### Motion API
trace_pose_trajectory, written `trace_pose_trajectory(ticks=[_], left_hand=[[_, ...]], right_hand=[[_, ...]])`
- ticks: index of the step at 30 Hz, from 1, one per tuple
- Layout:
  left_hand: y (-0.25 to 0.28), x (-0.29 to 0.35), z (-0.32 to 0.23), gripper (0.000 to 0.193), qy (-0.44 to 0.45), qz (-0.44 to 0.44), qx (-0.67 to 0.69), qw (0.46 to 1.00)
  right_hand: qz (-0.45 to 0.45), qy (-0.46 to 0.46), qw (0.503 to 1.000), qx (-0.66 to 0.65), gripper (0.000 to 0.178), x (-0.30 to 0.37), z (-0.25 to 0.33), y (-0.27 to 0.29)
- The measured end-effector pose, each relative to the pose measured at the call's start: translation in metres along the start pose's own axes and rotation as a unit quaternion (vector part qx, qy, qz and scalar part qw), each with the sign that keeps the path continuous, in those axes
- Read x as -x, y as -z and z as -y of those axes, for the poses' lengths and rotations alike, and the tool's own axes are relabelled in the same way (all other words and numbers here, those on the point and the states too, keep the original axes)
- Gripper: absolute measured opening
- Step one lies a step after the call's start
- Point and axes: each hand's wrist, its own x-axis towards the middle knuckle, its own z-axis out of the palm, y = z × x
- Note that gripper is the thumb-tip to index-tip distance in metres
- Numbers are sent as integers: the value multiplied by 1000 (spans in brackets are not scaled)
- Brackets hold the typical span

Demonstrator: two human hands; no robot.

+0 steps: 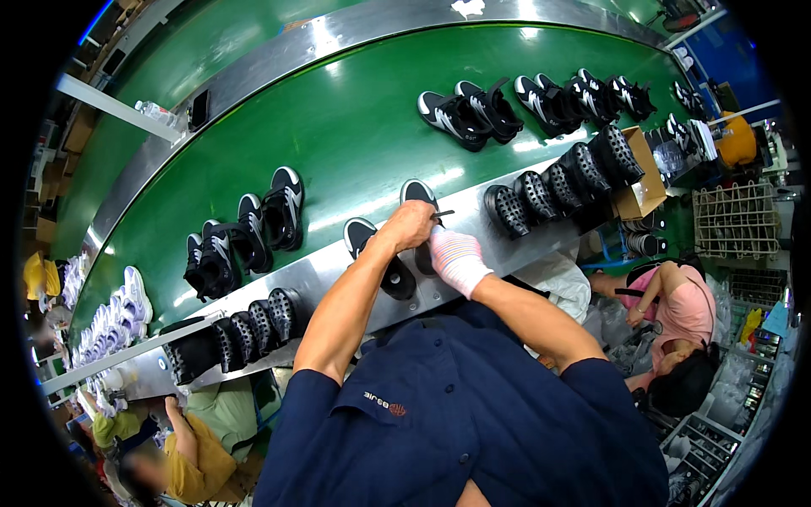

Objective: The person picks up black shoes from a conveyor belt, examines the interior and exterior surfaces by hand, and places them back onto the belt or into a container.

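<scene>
In front of me a black sneaker (417,191) with a grey-white toe lies on the metal ledge at the belt's edge, partly covered by my hands. My bare left hand (409,225) is closed over it, a thin black strap (443,214) sticking out at its fingertips. Against the same shoe, my right hand (457,260), in a striped white knit glove, has its fingers bent in; what they grip is hidden. A second sneaker (397,280) of the same kind lies to the left, partly under my left forearm.
A green conveyor belt (355,110) carries sneaker pairs (283,207) at left and more pairs (460,118) at far right. Studded black shoe-shaped forms (509,211) line the metal ledge (338,270) on both sides. A cardboard box (646,182) stands at right. Co-workers (676,313) sit nearby.
</scene>
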Motion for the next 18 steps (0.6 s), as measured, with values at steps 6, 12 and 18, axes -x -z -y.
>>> trace_pose_trajectory(ticks=[6, 12, 18], left_hand=[[-24, 16, 10, 20, 20, -163, 87, 983], [-10, 15, 2, 26, 16, -158, 89, 983], [-38, 50, -33, 91, 178, -213, 161, 947]], right_hand=[[-27, 31, 999, -16, 17, 3, -13, -17], [-7, 8, 1000, 19, 21, -18, -16, -28], [-175, -92, 964, -177, 52, 6, -25, -21]])
